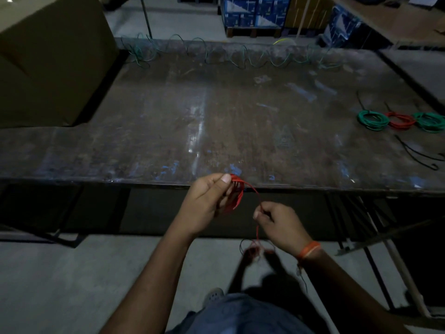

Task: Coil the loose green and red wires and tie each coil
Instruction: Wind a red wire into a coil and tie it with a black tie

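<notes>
My left hand (209, 201) grips a small red wire coil (236, 196) at the table's front edge, thumb on top of the loops. From the coil a loose red strand (257, 201) runs to my right hand (280, 224), which pinches it between thumb and fingers. The rest of the red wire (255, 249) hangs tangled below my right hand, above the floor. A long loose green wire (240, 57) lies in loops along the table's far edge. Two green coils (372, 119) (431, 121) and a red coil (400, 120) lie at the right of the table.
Thin black ties (419, 154) lie on the worn metal table (192, 121) near the finished coils. A large cardboard box (48, 56) stands at the left. Blue cartons (255, 13) are stacked behind the table. Concrete floor lies below my arms.
</notes>
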`<state>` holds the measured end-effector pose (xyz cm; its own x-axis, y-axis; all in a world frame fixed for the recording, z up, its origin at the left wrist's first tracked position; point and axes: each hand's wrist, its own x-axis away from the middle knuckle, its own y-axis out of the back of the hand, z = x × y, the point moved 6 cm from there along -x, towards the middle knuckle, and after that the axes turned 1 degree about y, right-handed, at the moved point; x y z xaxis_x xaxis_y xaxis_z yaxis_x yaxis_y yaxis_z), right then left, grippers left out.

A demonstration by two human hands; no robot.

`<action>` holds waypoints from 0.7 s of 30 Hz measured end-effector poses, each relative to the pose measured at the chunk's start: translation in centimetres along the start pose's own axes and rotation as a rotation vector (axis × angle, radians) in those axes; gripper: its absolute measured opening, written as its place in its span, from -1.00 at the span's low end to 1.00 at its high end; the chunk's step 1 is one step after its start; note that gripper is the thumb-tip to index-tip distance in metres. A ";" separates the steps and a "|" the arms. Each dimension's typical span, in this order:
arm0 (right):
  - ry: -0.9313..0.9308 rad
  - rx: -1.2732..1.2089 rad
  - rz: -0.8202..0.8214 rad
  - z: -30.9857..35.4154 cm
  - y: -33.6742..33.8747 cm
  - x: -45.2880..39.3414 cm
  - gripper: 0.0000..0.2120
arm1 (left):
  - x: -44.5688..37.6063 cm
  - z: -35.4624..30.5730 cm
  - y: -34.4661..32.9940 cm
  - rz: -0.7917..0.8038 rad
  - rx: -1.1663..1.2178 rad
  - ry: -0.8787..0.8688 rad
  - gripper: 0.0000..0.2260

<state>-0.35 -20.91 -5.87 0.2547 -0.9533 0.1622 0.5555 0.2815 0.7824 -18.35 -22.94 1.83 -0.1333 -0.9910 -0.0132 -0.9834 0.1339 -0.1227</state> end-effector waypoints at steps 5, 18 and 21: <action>-0.093 -0.305 0.454 -3.7 -2.2 2.6 -0.75 | 1.8 0.6 -3.0 0.010 -0.108 0.024 -0.68; -0.129 -0.332 0.775 -10.9 0.5 6.9 -0.79 | 6.5 2.3 -12.9 -0.186 -0.236 0.052 -0.63; -0.280 0.015 0.724 -16.2 2.5 6.2 -0.82 | 8.0 4.3 -14.5 -0.125 -0.356 0.106 -0.65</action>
<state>15.45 -24.30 -12.63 0.3397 -0.5248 0.7805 0.3151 0.8454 0.4312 -4.66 -32.83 -0.77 -0.0031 -0.9964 0.0851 -0.9717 0.0231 0.2351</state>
